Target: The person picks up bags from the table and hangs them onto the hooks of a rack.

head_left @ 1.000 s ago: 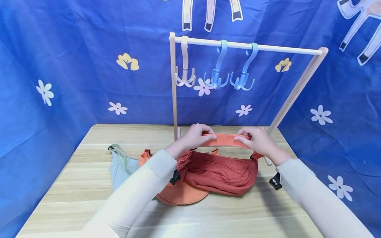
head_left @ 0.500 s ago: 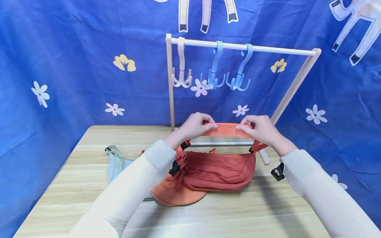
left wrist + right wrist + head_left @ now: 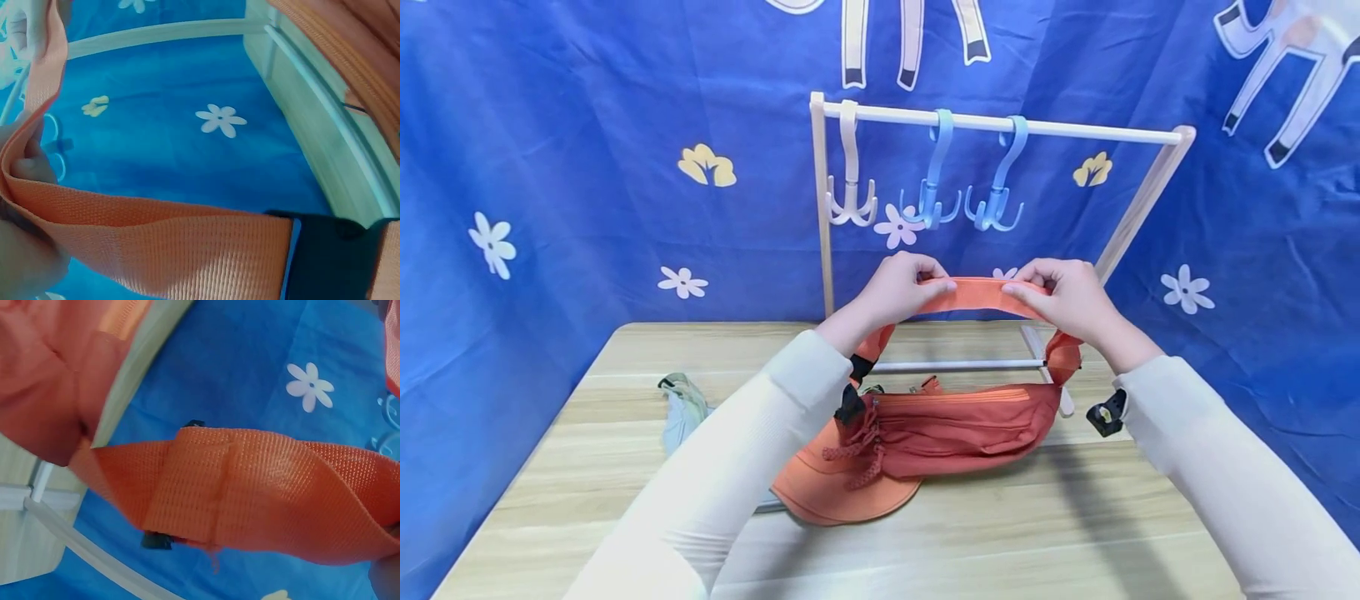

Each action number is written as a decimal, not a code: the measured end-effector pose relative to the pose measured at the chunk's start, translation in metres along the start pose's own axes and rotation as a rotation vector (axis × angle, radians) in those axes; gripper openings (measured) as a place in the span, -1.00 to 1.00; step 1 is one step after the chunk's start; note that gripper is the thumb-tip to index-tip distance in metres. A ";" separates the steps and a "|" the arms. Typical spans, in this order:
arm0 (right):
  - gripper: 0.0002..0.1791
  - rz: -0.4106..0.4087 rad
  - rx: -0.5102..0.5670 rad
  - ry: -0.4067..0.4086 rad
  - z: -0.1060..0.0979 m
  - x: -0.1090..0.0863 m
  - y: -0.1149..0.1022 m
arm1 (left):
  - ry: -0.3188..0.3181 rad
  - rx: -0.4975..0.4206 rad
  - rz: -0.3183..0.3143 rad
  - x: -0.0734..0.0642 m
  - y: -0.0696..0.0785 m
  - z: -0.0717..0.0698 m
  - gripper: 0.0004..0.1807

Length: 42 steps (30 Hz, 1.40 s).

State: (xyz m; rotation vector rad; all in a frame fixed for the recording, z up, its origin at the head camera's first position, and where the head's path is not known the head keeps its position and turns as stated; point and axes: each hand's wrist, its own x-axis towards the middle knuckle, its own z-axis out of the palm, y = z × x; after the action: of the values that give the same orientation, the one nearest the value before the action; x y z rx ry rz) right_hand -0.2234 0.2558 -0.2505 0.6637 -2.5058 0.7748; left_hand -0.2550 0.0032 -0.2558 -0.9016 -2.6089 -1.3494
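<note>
My left hand and right hand pinch the orange webbing strap of a red waist bag, with a short stretch of strap pulled between them. The bag hangs below the strap, its zipper along the top edge and braided cords at its left end. Close up in the left wrist view, the strap runs into a black buckle. In the right wrist view the folded strap leads to the bag's end. Under the bag, an orange cap lies with its brim toward me.
Behind the hands stands a rack, its white top bar carrying a pale multi-prong hook and two blue hooks. A light blue-green fabric item lies on the wooden table, partly hidden by my left sleeve.
Both hands have risen with the strap, drawing it up toward the rack. The bag has lifted and turned slightly, showing more of its zipper and cords; its lower side now hangs above the cap.
</note>
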 end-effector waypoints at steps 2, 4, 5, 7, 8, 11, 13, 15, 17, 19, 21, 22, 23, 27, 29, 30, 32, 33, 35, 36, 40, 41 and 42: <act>-0.84 0.017 0.002 0.007 -0.005 0.002 0.000 | 0.013 -0.015 -0.004 0.003 0.005 0.001 -0.83; -0.83 0.033 0.002 0.014 -0.010 0.004 -0.001 | 0.030 -0.025 -0.012 0.006 0.009 0.001 -0.83; -0.82 0.042 0.001 0.018 -0.012 0.005 -0.001 | 0.039 -0.031 -0.019 0.007 0.011 0.002 -0.83; -0.79 0.054 -0.003 0.028 -0.015 0.008 -0.002 | 0.064 -0.036 -0.025 0.010 0.014 0.003 -0.83; -0.78 0.060 -0.003 0.034 -0.017 0.009 -0.002 | 0.077 -0.036 -0.026 0.012 0.015 0.003 -0.83; -0.75 0.080 -0.003 0.058 -0.021 0.014 -0.003 | 0.123 -0.037 -0.013 0.017 0.018 0.004 -0.84; -0.73 0.101 0.001 0.075 -0.022 0.017 -0.003 | 0.150 -0.037 -0.017 0.020 0.021 0.005 -0.84; -0.71 0.120 0.003 0.093 -0.023 0.020 -0.003 | 0.182 -0.040 -0.026 0.024 0.023 0.005 -0.83; -0.69 0.139 0.011 0.112 -0.024 0.024 -0.003 | 0.217 -0.039 -0.040 0.027 0.026 0.007 -0.82; -0.67 0.154 0.024 0.135 -0.024 0.027 -0.004 | 0.259 -0.042 -0.047 0.029 0.028 0.008 -0.82; -0.64 0.168 0.035 0.159 -0.024 0.030 -0.005 | 0.304 -0.055 -0.045 0.032 0.030 0.010 -0.81; -0.63 0.174 0.038 0.173 -0.024 0.032 -0.006 | 0.328 -0.058 -0.042 0.033 0.031 0.011 -0.80; -0.62 0.182 0.041 0.187 -0.024 0.034 -0.006 | 0.352 -0.063 -0.040 0.034 0.032 0.012 -0.80; -0.59 0.200 0.034 0.245 -0.025 0.041 -0.010 | 0.446 -0.086 -0.023 0.039 0.035 0.015 -0.80; -0.58 0.206 0.033 0.275 -0.024 0.045 -0.013 | 0.486 -0.094 -0.016 0.041 0.036 0.015 -0.80; -0.57 0.207 0.032 0.291 -0.024 0.047 -0.014 | 0.505 -0.099 -0.011 0.042 0.037 0.016 -0.80; -0.57 0.208 0.038 0.322 -0.022 0.051 -0.017 | 0.544 -0.102 -0.001 0.043 0.037 0.016 -0.80; -0.56 0.209 0.040 0.338 -0.021 0.052 -0.018 | 0.563 -0.103 0.008 0.044 0.037 0.017 -0.79; -0.57 0.206 0.048 0.372 -0.019 0.056 -0.019 | 0.602 -0.107 0.027 0.046 0.037 0.017 -0.80; -0.57 0.207 0.054 0.388 -0.018 0.057 -0.020 | 0.621 -0.114 0.038 0.047 0.037 0.018 -0.80; -0.59 0.202 0.073 0.448 -0.012 0.063 -0.022 | 0.692 -0.135 0.063 0.050 0.037 0.020 -0.81; -0.59 0.204 0.078 0.459 -0.011 0.064 -0.022 | 0.708 -0.138 0.064 0.051 0.037 0.021 -0.81; -0.59 0.203 0.085 0.469 -0.009 0.065 -0.023 | 0.725 -0.139 0.066 0.052 0.037 0.022 -0.80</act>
State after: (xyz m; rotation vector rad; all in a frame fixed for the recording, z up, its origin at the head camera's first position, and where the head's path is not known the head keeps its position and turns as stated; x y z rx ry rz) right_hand -0.2600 0.2243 -0.2000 0.2171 -2.1349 0.9845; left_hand -0.2740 0.0604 -0.2258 -0.3870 -1.9366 -1.4922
